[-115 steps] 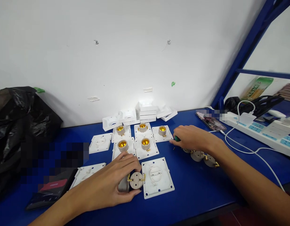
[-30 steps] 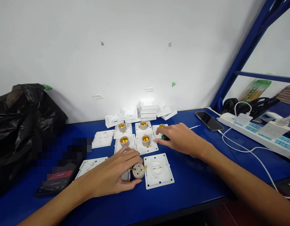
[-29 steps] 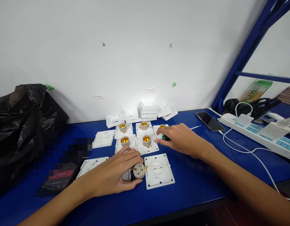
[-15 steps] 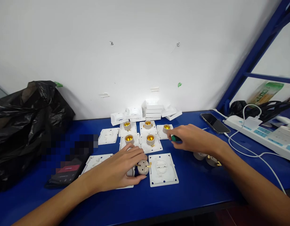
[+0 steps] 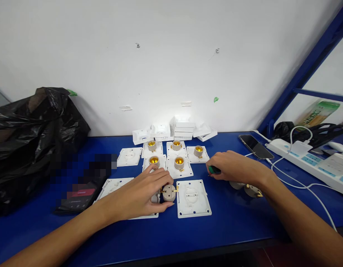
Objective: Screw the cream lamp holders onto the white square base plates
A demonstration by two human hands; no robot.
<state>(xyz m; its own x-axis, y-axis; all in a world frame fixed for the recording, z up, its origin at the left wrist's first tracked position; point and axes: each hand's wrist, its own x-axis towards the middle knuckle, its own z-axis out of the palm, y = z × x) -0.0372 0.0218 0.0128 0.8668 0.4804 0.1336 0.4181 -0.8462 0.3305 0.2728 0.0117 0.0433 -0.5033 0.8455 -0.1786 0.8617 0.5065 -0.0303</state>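
My left hand (image 5: pixel 152 189) holds a round ceramic lamp socket (image 5: pixel 169 193) between fingers and thumb, its underside with brass terminals facing up. The socket sits low over the blue table, between white square plates. One plate is partly hidden under that hand; another plate (image 5: pixel 193 200) lies just right of the socket. My right hand (image 5: pixel 227 167) is closed around a screwdriver (image 5: pixel 214 170) with a green and black handle; a thin shaft seems to stick out behind the hand. Two more sockets (image 5: pixel 252 191) lie by my right wrist, partly covered.
Several plates bearing sockets with gold-coloured threads (image 5: pixel 179 162) stand farther back. White square covers (image 5: pixel 184 129) are stacked against the wall. A black plastic bag (image 5: pixel 35 148) and a dark device (image 5: pixel 79 196) are left; a phone (image 5: pixel 255 145) and power strip (image 5: pixel 313 159) right.
My right hand has moved slightly right with the screwdriver, away from the rightmost mounted socket. The left hand keeps its hold, and its socket has turned slightly. The view has shifted a little.
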